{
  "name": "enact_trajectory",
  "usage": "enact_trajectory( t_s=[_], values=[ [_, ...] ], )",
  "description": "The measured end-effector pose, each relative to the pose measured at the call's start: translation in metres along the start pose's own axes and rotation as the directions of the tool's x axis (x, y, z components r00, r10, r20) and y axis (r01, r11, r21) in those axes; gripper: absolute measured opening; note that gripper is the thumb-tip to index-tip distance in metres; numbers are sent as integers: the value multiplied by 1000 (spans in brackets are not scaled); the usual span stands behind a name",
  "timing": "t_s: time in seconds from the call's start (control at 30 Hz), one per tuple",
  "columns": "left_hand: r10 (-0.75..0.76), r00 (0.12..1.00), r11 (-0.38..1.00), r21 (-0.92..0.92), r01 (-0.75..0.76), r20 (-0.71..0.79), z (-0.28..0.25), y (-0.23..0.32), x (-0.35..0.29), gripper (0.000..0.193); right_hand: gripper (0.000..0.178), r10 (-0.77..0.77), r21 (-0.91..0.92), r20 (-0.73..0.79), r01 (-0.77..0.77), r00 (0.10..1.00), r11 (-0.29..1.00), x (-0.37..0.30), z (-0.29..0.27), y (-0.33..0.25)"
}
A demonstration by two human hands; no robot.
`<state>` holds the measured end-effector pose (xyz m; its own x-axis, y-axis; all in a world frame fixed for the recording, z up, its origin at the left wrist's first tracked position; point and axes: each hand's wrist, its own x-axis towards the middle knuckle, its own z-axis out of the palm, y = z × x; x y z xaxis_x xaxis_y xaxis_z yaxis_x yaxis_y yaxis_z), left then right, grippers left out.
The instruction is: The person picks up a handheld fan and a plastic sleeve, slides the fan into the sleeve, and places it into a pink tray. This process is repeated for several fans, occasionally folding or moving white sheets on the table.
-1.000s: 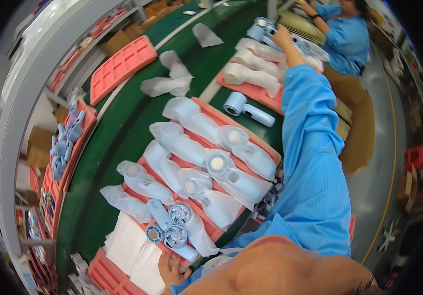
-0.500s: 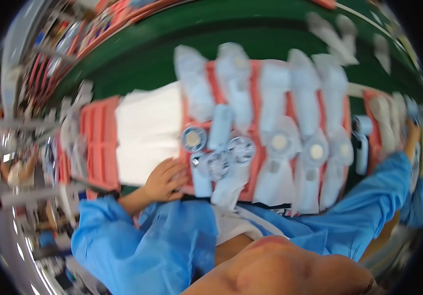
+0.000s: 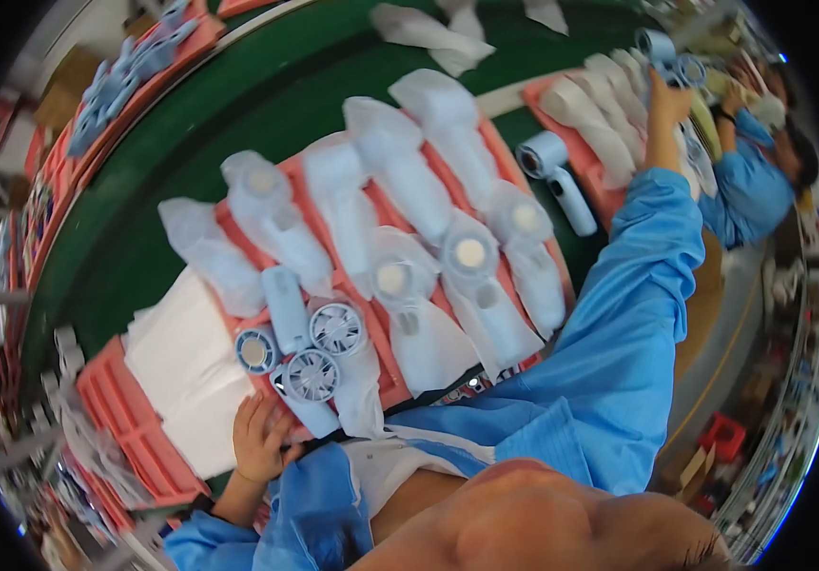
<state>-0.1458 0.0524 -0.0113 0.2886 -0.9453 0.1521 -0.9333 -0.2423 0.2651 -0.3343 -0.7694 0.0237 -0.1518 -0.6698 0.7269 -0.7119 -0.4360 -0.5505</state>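
Observation:
My left hand (image 3: 265,438) rests with its fingers apart at the near edge of a pink tray (image 3: 393,385), beside several unwrapped light-blue handheld fans (image 3: 312,376) and a stack of white sheets (image 3: 176,366). Far to the right, my right arm is stretched out past the tray. My right hand (image 3: 668,103) is closed around a light-blue handheld fan (image 3: 655,46); its fingers are partly hidden. Handheld fans in translucent white sleeves (image 3: 471,252) lie in rows across the tray.
A loose fan (image 3: 562,181) lies on the green surface (image 3: 267,95) right of the tray. Beyond it, another pink tray (image 3: 547,95) carries pale wrapped items. A co-worker in blue (image 3: 752,186) is at the far right. Empty-looking sleeves (image 3: 433,38) lie at the back.
The view has swung to the right, so the tray now appears tilted and further left. My right arm reaches farther out, a fan now plain at its hand. My left hand stays by the tray edge.

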Motion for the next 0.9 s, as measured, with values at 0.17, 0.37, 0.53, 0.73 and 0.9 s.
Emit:
enact_trajectory(
  t_s=[0.17, 0.37, 0.53, 0.73, 0.9],
  values=[
    [17, 1000, 1000, -1, -17, -15, 4, -3, -1, 46, 53, -66, 222, 421, -32, 905, 975, -2, -83, -109],
    [29, 994, 997, -65, -36, -102, 4, 1, 11, 44, 49, -241, 271, 960, -705, 144, 656, -125, -168, -198],
    [22, 996, 997, -77, -29, -87, -3, 4, 18, 47, 51, -287, 145, 957, -801, -35, 581, -204, -191, -263],
    [30, 994, 995, -87, -40, -108, -7, 9, 17, 51, 50, -266, -116, 928, -882, -259, 456, -267, -201, -320],
    [70, 987, 992, -92, -83, -142, 4, 6, 15, 54, 57, -246, 192, 969, -708, 26, 680, -311, -175, -328]
  ],
)
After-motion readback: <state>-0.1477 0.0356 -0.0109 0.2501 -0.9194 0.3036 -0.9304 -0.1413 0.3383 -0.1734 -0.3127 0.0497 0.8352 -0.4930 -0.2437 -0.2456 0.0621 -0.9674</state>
